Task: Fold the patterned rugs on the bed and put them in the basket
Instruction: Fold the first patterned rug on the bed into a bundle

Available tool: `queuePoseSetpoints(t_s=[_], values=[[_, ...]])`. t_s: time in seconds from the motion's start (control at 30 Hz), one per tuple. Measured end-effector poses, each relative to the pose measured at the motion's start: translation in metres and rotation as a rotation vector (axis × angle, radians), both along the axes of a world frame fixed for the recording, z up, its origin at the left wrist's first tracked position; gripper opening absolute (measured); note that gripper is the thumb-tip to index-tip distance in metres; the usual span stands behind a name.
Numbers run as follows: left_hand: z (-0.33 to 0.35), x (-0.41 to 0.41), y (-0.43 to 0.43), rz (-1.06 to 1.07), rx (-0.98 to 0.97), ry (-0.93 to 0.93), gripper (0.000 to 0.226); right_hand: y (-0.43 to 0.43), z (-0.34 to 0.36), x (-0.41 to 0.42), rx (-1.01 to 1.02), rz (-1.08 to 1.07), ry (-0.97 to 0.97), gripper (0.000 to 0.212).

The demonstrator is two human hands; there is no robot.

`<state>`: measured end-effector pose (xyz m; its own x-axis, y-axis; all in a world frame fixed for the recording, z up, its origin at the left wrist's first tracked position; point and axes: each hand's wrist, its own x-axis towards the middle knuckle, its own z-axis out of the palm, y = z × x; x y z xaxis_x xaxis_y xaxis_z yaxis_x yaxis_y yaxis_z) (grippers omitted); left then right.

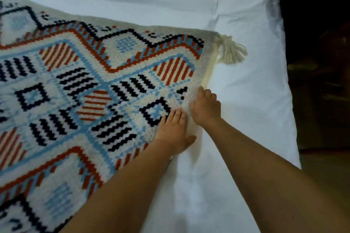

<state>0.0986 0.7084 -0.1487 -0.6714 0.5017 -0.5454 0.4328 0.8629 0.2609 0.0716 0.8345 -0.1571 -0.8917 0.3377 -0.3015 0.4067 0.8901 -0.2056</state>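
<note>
A nubby woven patterned rug with a cream yarn tassel is lying on the white-sheeted bed, the left hand pressing flat, fingers released, while the right hand is curling over its edge.

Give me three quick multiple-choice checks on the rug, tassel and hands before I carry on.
1. Where is the tassel?
A. rug's far right corner
B. under the left hand
C. rug's middle

2. Which colour is absent from the rug?
A. orange-red
B. green
C. light blue

3. What are the hands doing?
A. lifting the rug high
B. off the bed
C. at the rug's right edge

Answers:
1 A, it lies on the white bedding there.
2 B, none shows.
3 C, left hand flat on it, right hand at the edge.
</note>
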Motion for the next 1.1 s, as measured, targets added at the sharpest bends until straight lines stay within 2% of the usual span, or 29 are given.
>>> queuePoseSetpoints(t_s=[0.13,0.23,0.37,0.53,0.6,0.67,0.73,0.8,0.9,1.1], values=[[0.013,0.058,-0.051,0.034,-0.038,-0.051,0.085,-0.049,0.003,0.066,-0.073,-0.071,-0.042,0.068],[0.021,0.101,-0.093,0.090,-0.101,-0.067,0.064,-0.086,0.005,0.109,-0.102,-0.069,-0.060,0.070],[0.031,0.148,-0.155,0.127,-0.141,-0.102,0.032,-0.134,0.011,0.154,-0.161,-0.064,-0.136,0.060],[0.033,0.192,-0.204,0.138,-0.176,-0.156,0.017,-0.177,0.021,0.191,-0.281,0.001,-0.247,0.053],[0.030,0.208,-0.210,0.123,-0.161,-0.151,0.016,-0.189,0.025,0.202,-0.320,0.032,-0.252,0.036],[0.027,0.221,-0.210,0.076,-0.126,-0.171,0.021,-0.194,0.027,0.212,-0.322,0.039,-0.256,0.013],[0.026,0.233,-0.204,0.048,-0.083,-0.195,0.025,-0.191,0.031,0.222,-0.282,0.029,-0.239,0.006],[0.027,0.248,-0.188,0.029,-0.031,-0.200,0.029,-0.178,0.036,0.237,-0.242,0.008,-0.231,0.007],[0.032,0.273,-0.152,-0.003,0.028,-0.181,0.036,-0.145,0.040,0.258,-0.195,0.002,-0.218,0.018],[0.029,0.327,-0.047,-0.113,0.051,-0.153,0.029,-0.073,0.029,0.290,-0.151,-0.006,-0.233,0.024]])
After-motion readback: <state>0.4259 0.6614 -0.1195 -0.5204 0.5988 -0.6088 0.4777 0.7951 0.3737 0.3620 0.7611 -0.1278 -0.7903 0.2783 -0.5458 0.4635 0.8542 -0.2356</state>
